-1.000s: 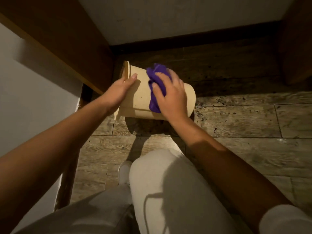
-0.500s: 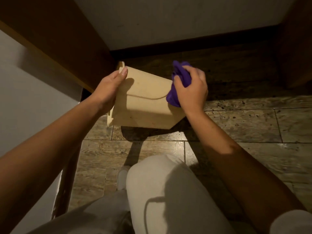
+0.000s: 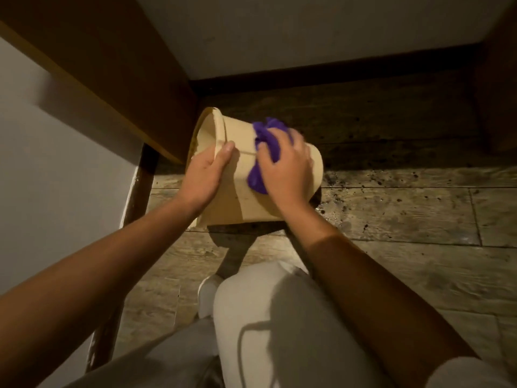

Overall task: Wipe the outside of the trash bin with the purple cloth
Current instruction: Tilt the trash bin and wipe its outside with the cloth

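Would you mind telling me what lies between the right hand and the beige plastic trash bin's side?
The bunched purple cloth, pressed by the right hand against the bin, in the head view.

Free floor [image 3: 405, 217] lies to the right of the tilted trash bin [image 3: 232, 197] and extends to the right edge of view; a hand can pass there unobstructed. The strip beyond the bin, up to the dark baseboard [image 3: 335, 71], is shadowed and appears clear, though this cannot be confirmed. On the left, a wooden panel [image 3: 112, 68] stands just beside the bin's open rim, leaving only a narrow gap. The left hand [image 3: 204, 175] occupies the rim side of the bin wall; the right hand [image 3: 285, 169] and purple cloth [image 3: 263, 152] cover the upper wall. The raised knee [image 3: 268, 312] blocks the near approach, between the two forearms.
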A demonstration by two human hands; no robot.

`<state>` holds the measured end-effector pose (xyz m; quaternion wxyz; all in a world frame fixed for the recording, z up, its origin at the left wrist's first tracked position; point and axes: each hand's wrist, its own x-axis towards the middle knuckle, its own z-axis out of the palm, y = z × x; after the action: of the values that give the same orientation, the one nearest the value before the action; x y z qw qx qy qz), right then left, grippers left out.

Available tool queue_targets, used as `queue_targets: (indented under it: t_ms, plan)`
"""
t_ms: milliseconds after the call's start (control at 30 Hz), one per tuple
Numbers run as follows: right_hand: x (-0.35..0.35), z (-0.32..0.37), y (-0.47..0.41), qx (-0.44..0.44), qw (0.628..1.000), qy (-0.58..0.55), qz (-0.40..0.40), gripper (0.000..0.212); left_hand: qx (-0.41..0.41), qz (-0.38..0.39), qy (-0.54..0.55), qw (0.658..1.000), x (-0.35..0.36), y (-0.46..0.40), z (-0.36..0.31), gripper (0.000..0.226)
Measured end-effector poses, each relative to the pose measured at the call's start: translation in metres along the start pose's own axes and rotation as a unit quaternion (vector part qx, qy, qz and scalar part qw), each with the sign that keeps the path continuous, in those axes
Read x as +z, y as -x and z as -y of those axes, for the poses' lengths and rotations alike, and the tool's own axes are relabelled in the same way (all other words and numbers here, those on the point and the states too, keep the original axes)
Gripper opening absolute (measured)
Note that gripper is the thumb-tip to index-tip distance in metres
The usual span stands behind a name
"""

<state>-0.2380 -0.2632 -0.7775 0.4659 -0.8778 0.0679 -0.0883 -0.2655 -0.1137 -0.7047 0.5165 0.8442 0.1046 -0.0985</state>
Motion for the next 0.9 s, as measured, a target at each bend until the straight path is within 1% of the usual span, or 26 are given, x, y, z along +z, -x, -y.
queue_targets:
  t_ms: [67, 133, 167, 233, 333, 367, 400, 433, 467, 533, 600, 667, 767, 833, 900]
  plan:
    - [-0.008, -0.032, -0.007, 0.075, 0.997, -0.003, 0.0, 0.04, -0.022, 0.063, -0.02, 0.998, -0.021, 0.002, 0.007, 0.032]
    - [-0.021, -0.06, -0.015, 0.128, 0.991, 0.028, 0.02, 0.039, -0.05, 0.118, -0.029, 0.991, -0.045, 0.002, 0.013, 0.032]
    - [-0.027, -0.068, -0.021, 0.143, 0.988, 0.041, 0.031, 0.038, -0.063, 0.132, -0.026, 0.989, -0.054, 0.001, 0.016, 0.034]
    - [-0.036, -0.07, -0.032, 0.148, 0.987, 0.037, 0.04, 0.036, -0.084, 0.119, -0.024, 0.989, -0.061, -0.001, 0.014, 0.047]
    - [-0.038, -0.034, -0.045, 0.084, 0.995, -0.043, 0.03, 0.034, -0.063, 0.04, -0.043, 0.996, -0.042, -0.005, 0.004, 0.078]
    - [-0.036, -0.014, -0.049, 0.052, 0.995, -0.073, 0.039, 0.034, -0.047, 0.008, -0.041, 0.998, -0.032, -0.006, 0.0, 0.078]
    - [-0.032, 0.007, -0.051, 0.02, 0.993, -0.099, 0.057, 0.033, -0.027, -0.023, -0.043, 0.998, -0.023, -0.006, -0.002, 0.071]
    - [-0.027, 0.027, -0.051, -0.008, 0.99, -0.114, 0.081, 0.034, -0.003, -0.042, -0.051, 0.998, -0.014, -0.004, -0.004, 0.064]
    - [-0.021, 0.044, -0.05, -0.034, 0.987, -0.112, 0.108, 0.034, 0.023, -0.046, -0.061, 0.997, -0.008, -0.002, -0.006, 0.06]
    - [-0.011, 0.062, -0.043, -0.071, 0.983, -0.063, 0.158, 0.037, 0.068, -0.033, -0.079, 0.994, -0.002, 0.004, -0.001, 0.056]
    - [-0.007, 0.056, -0.034, -0.082, 0.981, 0.002, 0.176, 0.041, 0.097, -0.041, -0.096, 0.99, -0.006, 0.012, 0.01, 0.052]
    - [-0.01, 0.03, -0.034, -0.049, 0.983, 0.054, 0.17, 0.042, 0.105, -0.052, -0.117, 0.986, -0.014, 0.018, 0.022, 0.048]
    - [-0.019, -0.024, -0.04, 0.068, 0.976, 0.115, 0.173, 0.039, 0.11, -0.062, -0.172, 0.977, -0.025, 0.021, 0.038, 0.051]
    - [-0.028, -0.058, -0.037, 0.134, 0.971, 0.111, 0.164, 0.037, 0.117, -0.064, -0.198, 0.971, -0.03, 0.022, 0.041, 0.055]
    - [-0.04, -0.081, -0.031, 0.182, 0.965, 0.088, 0.168, 0.034, 0.161, -0.05, -0.229, 0.959, -0.031, 0.023, 0.039, 0.057]
